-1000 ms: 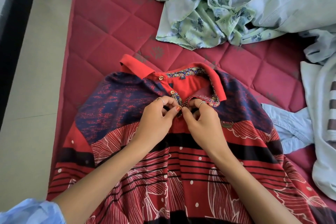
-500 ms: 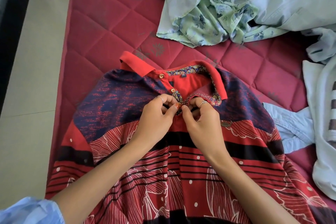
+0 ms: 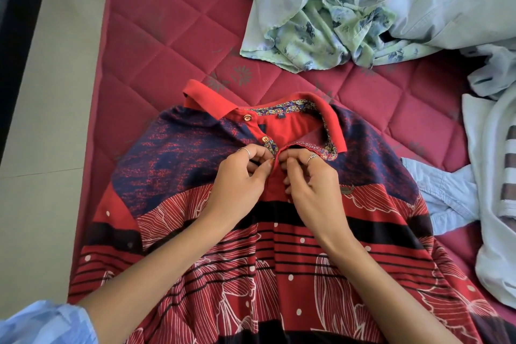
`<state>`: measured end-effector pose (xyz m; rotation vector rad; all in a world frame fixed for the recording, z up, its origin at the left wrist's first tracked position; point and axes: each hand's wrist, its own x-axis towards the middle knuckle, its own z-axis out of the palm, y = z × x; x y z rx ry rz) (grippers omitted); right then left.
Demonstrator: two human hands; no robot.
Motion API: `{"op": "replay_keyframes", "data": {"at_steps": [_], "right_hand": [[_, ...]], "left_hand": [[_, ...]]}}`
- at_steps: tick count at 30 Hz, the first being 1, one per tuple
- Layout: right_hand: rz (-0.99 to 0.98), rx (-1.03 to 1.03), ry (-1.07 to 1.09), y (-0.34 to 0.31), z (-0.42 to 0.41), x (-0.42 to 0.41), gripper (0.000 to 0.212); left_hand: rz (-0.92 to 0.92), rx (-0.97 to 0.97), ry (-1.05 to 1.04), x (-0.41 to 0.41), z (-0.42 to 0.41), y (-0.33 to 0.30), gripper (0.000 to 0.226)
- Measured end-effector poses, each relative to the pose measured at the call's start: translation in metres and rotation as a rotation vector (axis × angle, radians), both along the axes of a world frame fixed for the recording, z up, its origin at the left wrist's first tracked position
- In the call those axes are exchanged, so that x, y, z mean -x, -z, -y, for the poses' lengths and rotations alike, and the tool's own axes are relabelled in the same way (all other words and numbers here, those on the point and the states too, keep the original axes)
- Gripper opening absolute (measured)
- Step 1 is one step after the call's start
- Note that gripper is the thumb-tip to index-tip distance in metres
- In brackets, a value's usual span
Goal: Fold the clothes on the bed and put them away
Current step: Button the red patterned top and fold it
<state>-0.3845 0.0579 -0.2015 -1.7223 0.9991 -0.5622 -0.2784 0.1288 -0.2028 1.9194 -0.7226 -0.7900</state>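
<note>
A red and navy patterned polo shirt (image 3: pixel 173 165) lies face up on the quilted maroon bed (image 3: pixel 167 36), its red collar pointing away from me. Two gold buttons show on the open placket above my fingers. My left hand (image 3: pixel 240 176) pinches the left edge of the placket below the second button. My right hand (image 3: pixel 310 181) pinches the right edge, fingertips nearly meeting the left hand's. The lowest part of the placket is hidden under my fingers.
A crumpled green floral garment (image 3: pixel 307 11) lies at the far middle of the bed. Pale blue clothes (image 3: pixel 458 0) pile up at the far right, and a white striped garment (image 3: pixel 497 176) lies on the right. Tiled floor (image 3: pixel 50 120) runs along the bed's left side.
Both hands stay at the placket and have drawn slightly closer together. The shirt has not shifted on the bed.
</note>
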Motion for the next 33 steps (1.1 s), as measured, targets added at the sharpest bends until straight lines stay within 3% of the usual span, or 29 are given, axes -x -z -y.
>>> {"op": "replay_keyframes", "data": {"at_steps": [13,17,25,33], "right_hand": [[0.005,-0.030,-0.066,0.0025,0.0036,0.0003,0.025],[-0.010,0.046,-0.065,0.0043,0.0026,0.0001,0.015],[-0.031,0.155,-0.094,0.0064,-0.0017,0.0023,0.005],[0.004,0.184,-0.088,0.0025,-0.0046,-0.0013,0.005]], "left_hand": [[-0.095,0.060,-0.035,-0.0007,0.0002,-0.0016,0.022],[-0.134,0.082,-0.076,0.0047,0.0006,-0.0067,0.006],[-0.055,0.059,-0.107,0.0046,-0.0014,-0.0017,0.013],[-0.191,0.067,-0.180,0.0040,-0.0009,-0.0034,0.014]]}}
